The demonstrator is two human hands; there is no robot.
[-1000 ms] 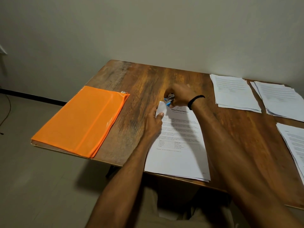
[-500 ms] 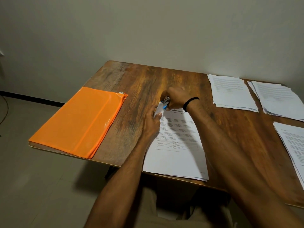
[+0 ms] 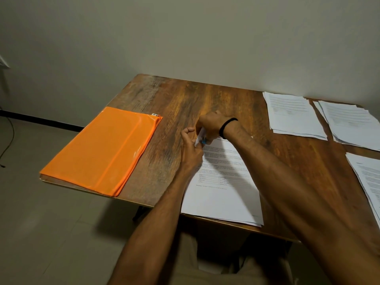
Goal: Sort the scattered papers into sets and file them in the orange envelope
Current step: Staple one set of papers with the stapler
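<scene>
Grainy wood table (image 3: 185,95); right grip (image 3: 209,126) curled round blue tool (image 3: 204,142), left grip (image 3: 191,151) at sheets (image 3: 222,194) corner, hold unclear.

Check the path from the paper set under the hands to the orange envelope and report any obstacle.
Nothing visible blocks it. Bare table lies between set and envelope; only the left hand is at the set's corner there. Other stacks lie to the right.
</scene>
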